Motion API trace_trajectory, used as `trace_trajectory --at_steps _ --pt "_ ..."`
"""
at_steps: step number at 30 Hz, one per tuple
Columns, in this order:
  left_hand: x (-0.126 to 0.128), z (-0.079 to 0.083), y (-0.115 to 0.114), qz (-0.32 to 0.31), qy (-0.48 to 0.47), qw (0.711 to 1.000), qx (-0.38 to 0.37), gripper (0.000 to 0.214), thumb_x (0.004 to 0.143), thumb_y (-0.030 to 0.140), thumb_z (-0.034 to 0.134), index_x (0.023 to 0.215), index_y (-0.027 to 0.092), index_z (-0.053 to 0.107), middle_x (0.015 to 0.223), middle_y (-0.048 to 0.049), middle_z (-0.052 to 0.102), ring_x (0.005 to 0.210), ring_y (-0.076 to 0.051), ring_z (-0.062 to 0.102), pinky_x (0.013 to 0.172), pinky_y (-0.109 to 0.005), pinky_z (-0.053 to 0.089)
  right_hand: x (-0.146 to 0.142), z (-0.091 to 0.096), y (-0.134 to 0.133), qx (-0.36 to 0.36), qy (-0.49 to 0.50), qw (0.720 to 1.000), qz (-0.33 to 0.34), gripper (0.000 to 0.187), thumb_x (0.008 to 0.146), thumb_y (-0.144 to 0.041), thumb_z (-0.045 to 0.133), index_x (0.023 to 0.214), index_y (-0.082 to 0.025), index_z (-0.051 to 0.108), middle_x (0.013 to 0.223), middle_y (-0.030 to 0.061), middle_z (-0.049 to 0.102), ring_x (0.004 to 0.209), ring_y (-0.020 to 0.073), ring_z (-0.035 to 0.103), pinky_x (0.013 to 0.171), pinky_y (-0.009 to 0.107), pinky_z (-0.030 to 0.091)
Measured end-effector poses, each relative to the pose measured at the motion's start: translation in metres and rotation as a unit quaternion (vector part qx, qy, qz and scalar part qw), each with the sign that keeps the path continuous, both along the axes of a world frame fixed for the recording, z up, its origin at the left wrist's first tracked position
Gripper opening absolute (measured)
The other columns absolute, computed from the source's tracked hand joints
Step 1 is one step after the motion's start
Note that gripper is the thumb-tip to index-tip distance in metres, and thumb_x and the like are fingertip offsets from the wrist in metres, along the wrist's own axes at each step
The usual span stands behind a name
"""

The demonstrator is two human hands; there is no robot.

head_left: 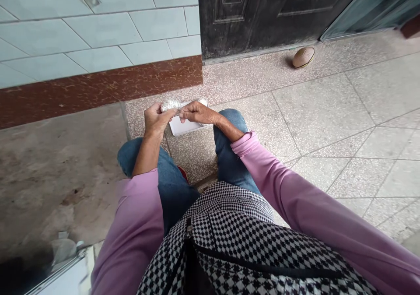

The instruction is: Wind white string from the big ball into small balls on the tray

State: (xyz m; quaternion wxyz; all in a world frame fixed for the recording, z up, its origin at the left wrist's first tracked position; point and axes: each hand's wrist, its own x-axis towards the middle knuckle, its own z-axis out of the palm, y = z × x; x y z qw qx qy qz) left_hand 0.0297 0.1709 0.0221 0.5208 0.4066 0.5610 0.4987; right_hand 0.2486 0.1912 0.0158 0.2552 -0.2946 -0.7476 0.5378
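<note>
My left hand [156, 121] is closed around one side of a small whitish bundle [170, 105] that looks wrapped in clear, crinkled plastic. Fingers of my right hand [197, 113] pinch the bundle's right end, where the clear wrap narrows. What the wrap contains is too small to make out. Both hands are held in front of my knees, over a shallow white tray or box lid [183, 128] on the floor. Part of something white in the tray shows beyond my right hand, mostly hidden by it.
A tiled wall [98, 32] with a reddish-brown skirting [157, 79] stands ahead, beside a dark panelled door [262, 19]. A rounded tan object [303, 57] lies on the floor by the door. At the lower left are a clear plastic item [64, 250] and a white flat-topped thing [70, 277].
</note>
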Motion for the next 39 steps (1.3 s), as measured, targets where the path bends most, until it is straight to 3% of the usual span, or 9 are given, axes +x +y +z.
trace_trajectory --at_steps 5,9,15,20,24,26,29,33,39 --pt "0.002 0.001 -0.009 -0.092 0.007 0.995 -0.035 0.026 0.072 0.022 0.102 0.079 0.022 0.076 0.073 -0.0011 0.071 0.064 -0.014 0.061 0.056 -0.022 0.047 -0.001 0.009 0.004 -0.008 0.036 0.986 -0.163 0.061 0.134 -0.064 0.074 0.091 -0.022 0.065 0.078 -0.0027 0.051 0.078 0.0171 0.046 0.072 0.027 0.041" --pt "0.003 0.004 -0.018 -0.18 -0.085 0.978 -0.054 0.036 0.08 0.035 0.113 0.088 0.019 0.081 0.088 -0.0097 0.08 0.075 -0.021 0.07 0.063 -0.03 0.055 0.0 0.014 0.007 0.0 0.014 0.967 -0.255 0.063 0.134 -0.065 0.073 0.088 -0.024 0.06 0.081 -0.002 0.045 0.082 0.0199 0.048 0.075 0.028 0.044" --pt "0.002 0.009 -0.016 -0.159 -0.126 0.978 -0.038 0.052 0.101 0.062 0.111 0.104 0.019 0.082 0.095 -0.0137 0.085 0.082 -0.022 0.071 0.072 -0.037 0.06 -0.003 0.01 0.007 -0.01 -0.03 0.981 -0.193 0.062 0.135 -0.047 0.075 0.082 -0.025 0.053 0.075 -0.0036 0.046 0.08 0.0174 0.043 0.074 0.028 0.038" --pt "-0.001 0.007 -0.008 -0.067 -0.093 0.993 -0.018 0.045 0.097 0.045 0.114 0.103 0.02 0.077 0.097 -0.0067 0.084 0.083 -0.018 0.074 0.08 -0.034 0.065 -0.003 0.004 -0.001 -0.005 -0.059 0.995 -0.078 0.04 0.127 -0.011 0.061 0.088 -0.019 0.067 0.07 -0.0054 0.046 0.072 0.0157 0.043 0.072 0.026 0.037" --pt "-0.002 -0.001 -0.002 -0.032 -0.047 0.998 -0.006 0.043 0.086 0.031 0.114 0.089 0.022 0.072 0.081 0.0013 0.075 0.073 -0.015 0.067 0.068 -0.027 0.057 -0.003 0.003 -0.005 -0.043 -0.008 0.999 0.03 0.041 0.132 -0.03 0.069 0.093 -0.018 0.068 0.064 -0.0102 0.04 0.063 0.0116 0.035 0.065 0.024 0.031" --pt "0.0 -0.004 -0.002 -0.031 0.003 1.0 0.004 0.043 0.079 0.027 0.115 0.081 0.023 0.072 0.073 0.0027 0.069 0.067 -0.014 0.062 0.06 -0.025 0.049 -0.004 0.005 -0.004 -0.049 0.029 0.998 0.0 0.057 0.137 -0.054 0.068 0.092 -0.019 0.066 0.064 -0.011 0.038 0.064 0.0096 0.035 0.064 0.026 0.028" --pt "0.003 -0.004 -0.006 -0.065 0.028 0.997 0.001 0.034 0.077 0.031 0.111 0.082 0.022 0.079 0.077 -0.0014 0.074 0.07 -0.017 0.065 0.06 -0.025 0.052 -0.004 0.01 0.0 -0.049 0.05 0.989 -0.13 0.078 0.142 -0.072 0.042 0.086 -0.02 0.06 0.067 -0.0092 0.036 0.07 0.0075 0.038 0.069 0.03 0.029" --pt "0.004 0.001 -0.014 -0.138 -0.062 0.988 -0.029 0.038 0.082 0.047 0.111 0.092 0.021 0.087 0.095 -0.0112 0.085 0.083 -0.024 0.077 0.065 -0.029 0.063 -0.002 0.014 0.006 -0.045 0.048 0.97 -0.234 0.075 0.137 -0.078 0.061 0.086 -0.023 0.058 0.072 -0.0079 0.039 0.075 0.0125 0.039 0.067 0.03 0.029" --pt "0.002 0.005 -0.016 -0.163 -0.143 0.976 -0.021 0.049 0.078 0.053 0.12 0.095 0.021 0.087 0.103 -0.0141 0.088 0.088 -0.026 0.08 0.067 -0.031 0.066 -0.002 0.011 0.007 -0.043 0.034 0.971 -0.232 0.071 0.141 -0.061 0.066 0.084 -0.025 0.044 0.076 -0.007 0.04 0.076 0.0111 0.039 0.071 0.027 0.033"
